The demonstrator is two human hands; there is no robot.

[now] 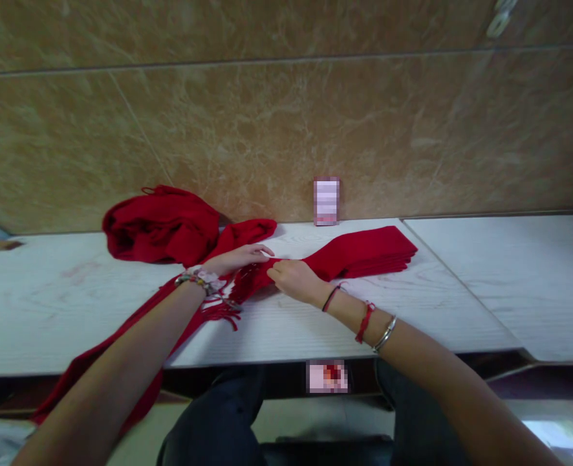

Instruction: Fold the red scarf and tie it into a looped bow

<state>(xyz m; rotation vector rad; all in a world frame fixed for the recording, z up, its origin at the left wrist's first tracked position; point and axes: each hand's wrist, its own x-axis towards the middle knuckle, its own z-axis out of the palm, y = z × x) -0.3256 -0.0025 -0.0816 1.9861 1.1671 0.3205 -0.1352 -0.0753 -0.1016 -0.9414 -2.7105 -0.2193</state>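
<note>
A red folded strip of fabric, like a scarf (364, 252), lies on the white tabletop, stacked in several layers at its right end. Its narrower left part runs under my hands. My right hand (293, 279) is closed, thumb and fingers pinching the strip near its middle. Just left of it, my left hand (238, 259) rests at the fabric with fingers stretched out; its thumb is partly hidden. Red fringe (221, 314) spreads beneath my left wrist. More red fabric (121, 330) passes under my left forearm and hangs over the table's front edge.
A bunched red cloth pile (163, 226) sits at the back left against the brown tiled wall (267, 129). A blurred-out card or phone (326, 202) leans on the wall. Another pixelated item (326, 377) is below the front edge. A seam crosses the white table (509, 259) on the right.
</note>
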